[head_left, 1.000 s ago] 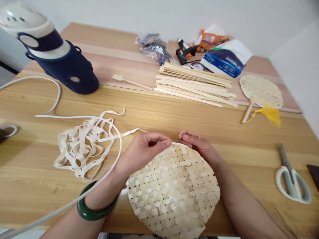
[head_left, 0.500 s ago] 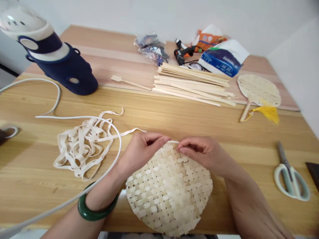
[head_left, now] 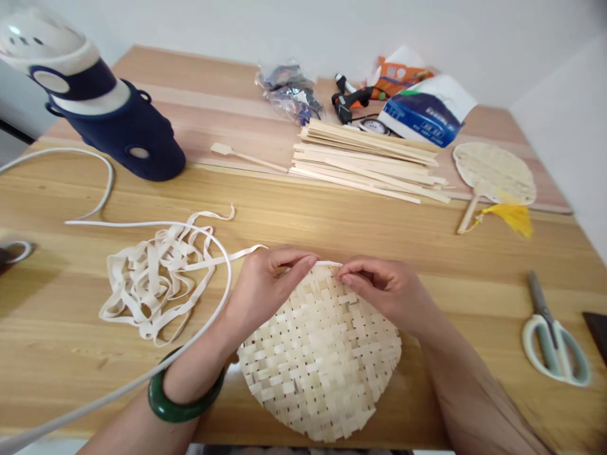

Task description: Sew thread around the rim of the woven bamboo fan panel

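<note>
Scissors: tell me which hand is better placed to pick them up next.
The right hand, I'd judge: the scissors lie on its side, while the left hand is farther off. Both hands are at the top edge of the woven disc.

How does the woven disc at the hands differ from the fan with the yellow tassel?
The woven disc is pinched at its far edge by the left hand, with the right hand beside it; the fan lies untouched.
The fan has a handle; none shows on the woven disc.
The fan has a yellow tassel; the woven disc shows none.
Both are pale and rounded.
</note>
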